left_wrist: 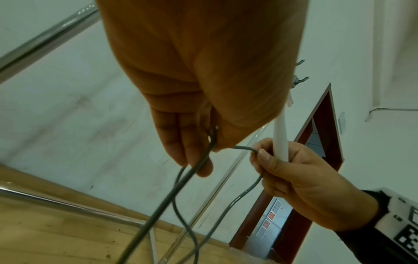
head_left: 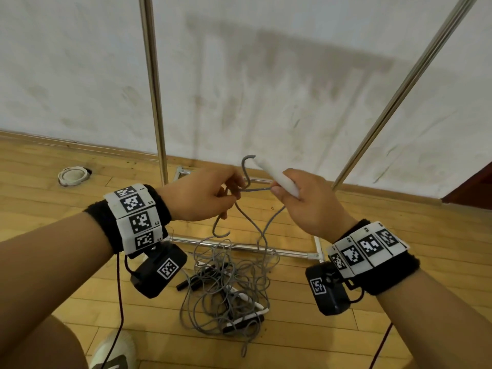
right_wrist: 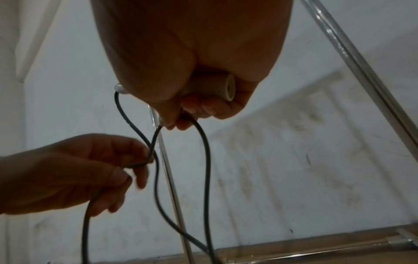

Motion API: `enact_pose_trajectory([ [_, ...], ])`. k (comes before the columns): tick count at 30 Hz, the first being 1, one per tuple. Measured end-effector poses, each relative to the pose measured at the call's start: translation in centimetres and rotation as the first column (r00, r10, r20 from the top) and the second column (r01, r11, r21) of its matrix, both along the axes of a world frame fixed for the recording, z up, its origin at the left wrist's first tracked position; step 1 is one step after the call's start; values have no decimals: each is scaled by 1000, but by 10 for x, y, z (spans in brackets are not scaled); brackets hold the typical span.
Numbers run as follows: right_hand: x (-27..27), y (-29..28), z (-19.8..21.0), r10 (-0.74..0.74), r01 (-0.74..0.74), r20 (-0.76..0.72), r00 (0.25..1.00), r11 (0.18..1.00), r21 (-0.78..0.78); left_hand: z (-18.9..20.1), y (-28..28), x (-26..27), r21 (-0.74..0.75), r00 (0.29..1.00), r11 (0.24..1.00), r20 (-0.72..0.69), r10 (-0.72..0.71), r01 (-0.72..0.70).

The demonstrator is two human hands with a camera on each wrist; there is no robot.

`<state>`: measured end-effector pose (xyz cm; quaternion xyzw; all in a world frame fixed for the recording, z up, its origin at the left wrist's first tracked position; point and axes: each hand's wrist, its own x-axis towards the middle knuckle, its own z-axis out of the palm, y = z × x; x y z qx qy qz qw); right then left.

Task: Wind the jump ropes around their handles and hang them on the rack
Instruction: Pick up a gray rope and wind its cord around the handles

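My right hand (head_left: 298, 194) grips a white jump-rope handle (head_left: 274, 175) that points up and to the left; its butt end (right_wrist: 228, 88) shows under the palm. A grey rope (head_left: 246, 169) curls out of the handle's tip and runs to my left hand (head_left: 213, 193), which pinches a loop of it (left_wrist: 203, 160). My right thumb also pins a strand against the handle (left_wrist: 253, 151). From both hands the rope drops to a tangled pile (head_left: 229, 283) on the floor, where black and white handles (head_left: 239, 319) lie mixed in.
The rack's two chrome uprights (head_left: 154, 86) (head_left: 399, 94) rise ahead, and its base bars (head_left: 239, 247) lie on the wooden floor under my hands. A white ring (head_left: 73, 175) sits by the wall at left. My shoe (head_left: 114, 350) is at the bottom left. A door frame (left_wrist: 316, 135) stands to the right.
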<state>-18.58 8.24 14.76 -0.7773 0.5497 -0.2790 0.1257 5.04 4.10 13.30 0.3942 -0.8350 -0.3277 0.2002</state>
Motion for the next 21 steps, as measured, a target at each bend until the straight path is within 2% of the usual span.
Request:
enact_pose_trajectory([
  [6, -28, -4, 11, -106, 109, 33, 994, 989, -97, -4, -10, 14, -18, 985, 1000, 174, 16, -13],
  [10, -42, -4, 16, -197, 220, 148, 969, 963, -157, -13, -17, 24, 31, 934, 999, 356, 15, -28],
  [13, -55, -6, 18, -265, 297, 206, 942, 944, -142, -17, -20, 29, 36, 900, 998, 435, 28, -48],
  [16, -61, -7, 14, -297, 319, 182, 937, 942, -104, -18, -20, 26, 59, 919, 996, 393, 39, -68],
  [21, -47, -5, 4, -230, 239, 141, 963, 970, -50, -11, -12, 8, 110, 985, 991, 162, 58, -76],
])
